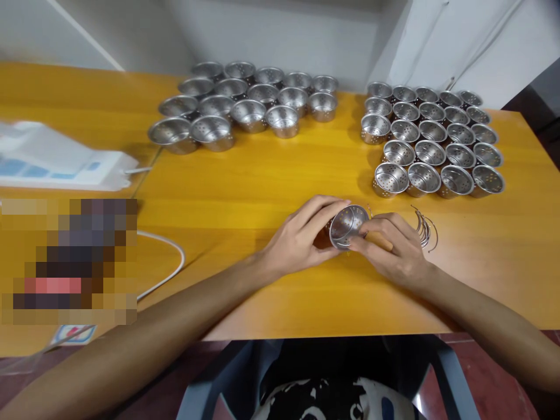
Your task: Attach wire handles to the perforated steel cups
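Note:
A small perforated stainless-steel basket is tilted just above the table, its open mouth turned toward me. My left hand is closed around its left side, thumb below and fingers over the top. At the basket's right rim, my right hand pinches a thin wire handle, mostly hidden by the fingers; one tip shows above the rim. Just beyond my right hand, a small pile of curved wire handles lies on the table, partly covered by that hand.
Rows of similar baskets stand on the yellow table, one group at back left and another at back right. A white power strip with a cable lies left. A pixelated patch hides part of the left side. A chair arm is below.

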